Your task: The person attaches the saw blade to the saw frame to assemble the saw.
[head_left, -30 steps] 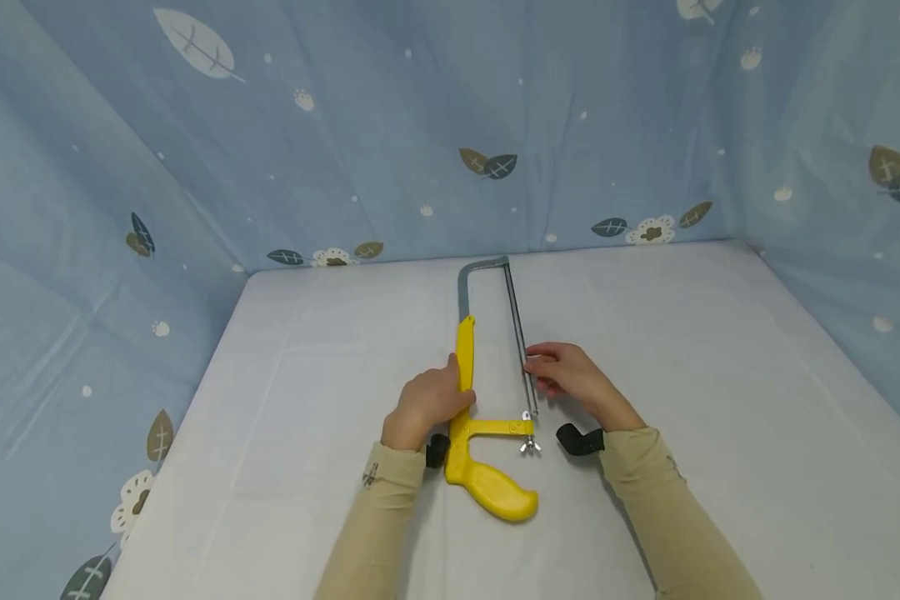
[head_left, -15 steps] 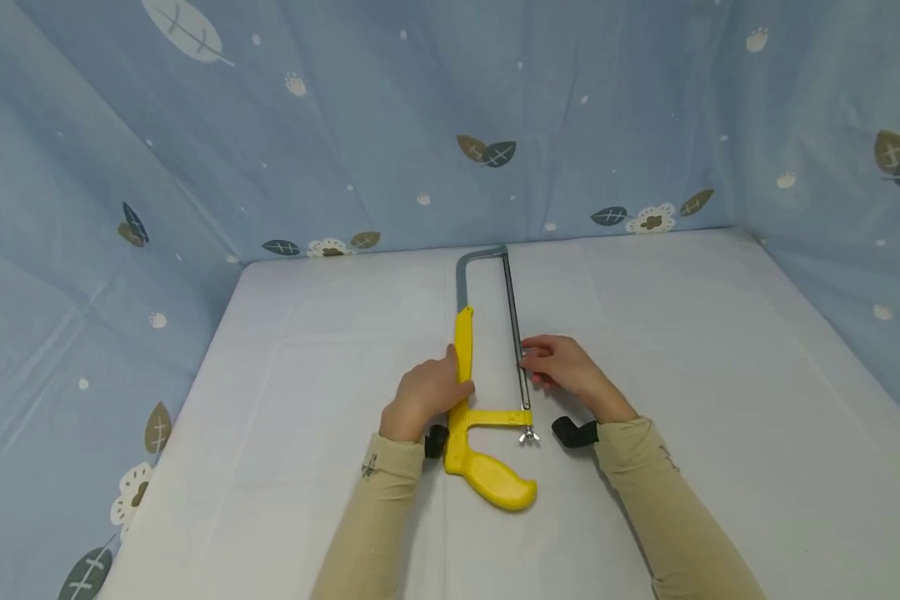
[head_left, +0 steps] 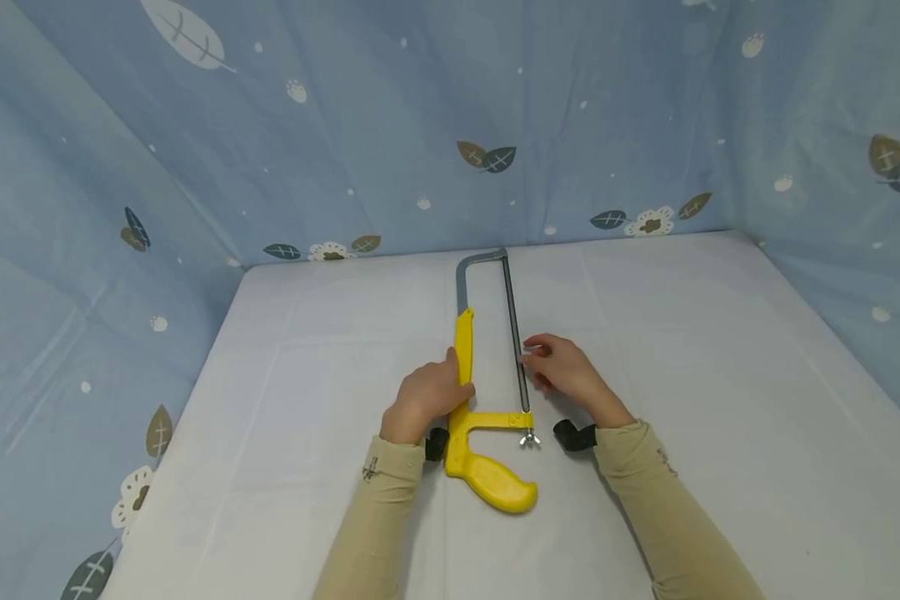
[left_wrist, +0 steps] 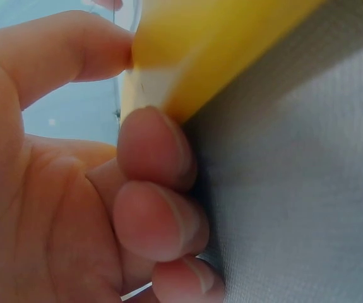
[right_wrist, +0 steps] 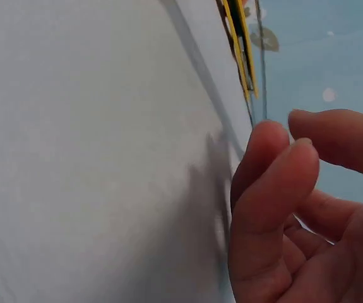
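A hacksaw with a yellow frame (head_left: 463,333) and yellow handle (head_left: 498,487) lies on the white table, its grey bow toward the far edge. My left hand (head_left: 429,390) grips the frame above the handle; the left wrist view has thumb and fingertips against the yellow part (left_wrist: 200,44). Along the saw's right side runs the dark blade (head_left: 512,304), its near end at the short yellow arm (head_left: 495,420) with a wing nut (head_left: 529,439). My right hand (head_left: 566,371) is beside the blade. In the right wrist view its thumb and fingers (right_wrist: 282,177) stand apart, nothing between them.
The white-covered table (head_left: 330,400) extends on both sides of the saw. A blue patterned curtain (head_left: 390,125) hangs behind it and at both sides. A black wrist-worn piece (head_left: 573,436) juts out from the right sleeve, near the wing nut.
The blade's near end has shifted left, from beside the yellow arm's tip into line with it. My right fingers have since loosened from the blade. The left hand keeps its grip.
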